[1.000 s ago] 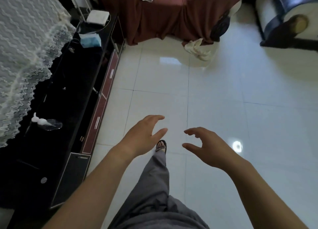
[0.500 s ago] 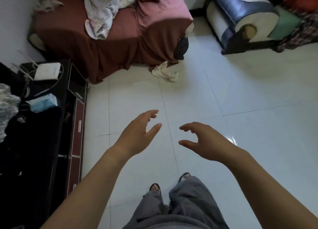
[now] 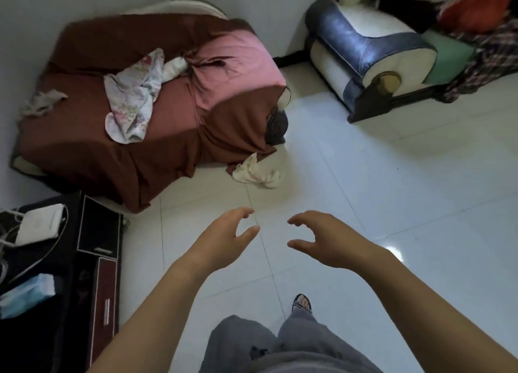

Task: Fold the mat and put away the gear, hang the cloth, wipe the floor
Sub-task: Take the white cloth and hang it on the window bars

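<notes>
Lying crumpled on the pale tiled floor (image 3: 392, 204), item one: a cream cloth (image 3: 256, 173), at twelve o'clock from our hands, its upper edge touching the hem of a brown and pink cover (image 3: 244, 137).

Item two: our left hand (image 3: 224, 238), raised over the tiles at the cloth's six o'clock. Its fingers are loosely bent and released, gripping nothing.

Item three: our right hand (image 3: 328, 241), near the left at its three o'clock. Its fingers are likewise slack and curved, holding nothing. The two hands are apart from each other and from the cloth.

Item four: a low seat (image 3: 190, 8) under that cover, at eleven o'clock. It bears a flowered cloth (image 3: 134, 98) and, toward its nine o'clock edge, a grey rag (image 3: 42, 103).

Item five: a blue and white sofa arm (image 3: 364, 50) at one o'clock, with a green cushion (image 3: 445, 58) and a checked blanket (image 3: 482, 72) beyond it.

Item six: a black cabinet (image 3: 95, 232) at eight o'clock. It carries a white box (image 3: 39, 224) with cords and a blue packet (image 3: 25, 294).

Item seven: our grey trousers (image 3: 294, 344) at six o'clock, with one sandalled foot (image 3: 302, 304) showing on the tiles.
</notes>
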Motion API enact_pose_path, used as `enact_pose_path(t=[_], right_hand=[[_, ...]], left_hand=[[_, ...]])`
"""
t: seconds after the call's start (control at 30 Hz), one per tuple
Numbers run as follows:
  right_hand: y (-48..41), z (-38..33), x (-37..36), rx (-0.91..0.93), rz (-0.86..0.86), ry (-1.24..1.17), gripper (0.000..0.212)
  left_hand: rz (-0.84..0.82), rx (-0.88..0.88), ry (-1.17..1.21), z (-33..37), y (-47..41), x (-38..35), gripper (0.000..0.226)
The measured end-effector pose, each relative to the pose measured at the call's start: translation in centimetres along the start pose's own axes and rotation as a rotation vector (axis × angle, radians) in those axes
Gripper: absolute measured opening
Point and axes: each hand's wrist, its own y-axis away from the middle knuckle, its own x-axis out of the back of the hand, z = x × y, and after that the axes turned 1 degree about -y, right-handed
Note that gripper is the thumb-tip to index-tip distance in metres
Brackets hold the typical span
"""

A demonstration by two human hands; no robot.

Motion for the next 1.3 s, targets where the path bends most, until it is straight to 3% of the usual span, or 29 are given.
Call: enact_pose_path(t=[0.17, 0.43, 0.83, 1.0, 1.13, 1.3], right_hand=[[-7.1, 1.3, 4.6, -0.001, -0.029, -0.014, 0.051], [-23.0, 1.6, 8.4, 0.024, -0.147, 0.004, 0.054], [-48.3, 4.6, 17.3, -0.130, -0.087, -0.057, 0.050], [-57.0, 9.5, 14.2, -0.123, -0.052, -0.160, 0.044], [-64.1, 15.1, 9.9, -0.129, -0.028, -0.196, 0.040], [-72.1, 24.2, 1.3, -0.195, -0.083, -0.191, 0.043]], left_hand=[[0.017, 0.041, 0.004, -0.1, -6.7, 2.1, 0.047], [-0.041, 0.158, 0.018, -6.0, -20.4, 5.4, 0.046], [-0.225, 0.022, -0.184, -11.5, -49.6, 16.4, 0.046], [-0.357, 0.087, -0.175, -15.6, -59.3, 12.7, 0.045], [-0.351, 0.157, -0.080, -19.3, -65.7, 6.6, 0.044], [-0.325, 0.332, 0.233, -24.5, -72.9, -3.6, 0.046]])
